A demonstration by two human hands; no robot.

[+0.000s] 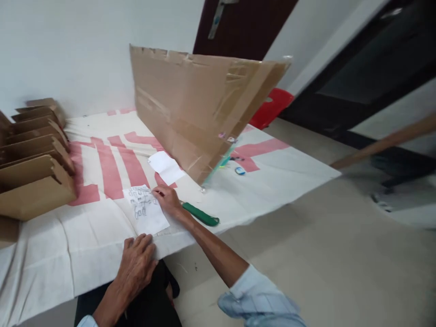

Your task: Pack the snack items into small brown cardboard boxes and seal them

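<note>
A white sheet of paper [145, 211] with handwritten marks lies on the cloth-covered table [112, 238] near its front edge. My right hand [167, 200] reaches over the sheet's upper right edge, thumb and fingertips pinched together. Whether they grip the paper or something small, I cannot tell. My left hand [136, 258] rests at the table edge just below the sheet, fingers extended and slightly bent, holding nothing visible. Beside my right wrist is a green-handled tool [200, 214], its far end partly hidden by the wrist. Another white paper [166, 167] lies farther back.
A large taped cardboard piece [184, 109] stands tilted on the table. Several open cardboard boxes [34, 168] line the left side. A small round blue-and-white item [240, 170] lies right of the cardboard. Behind are a red chair [272, 106] and a dark door [238, 27].
</note>
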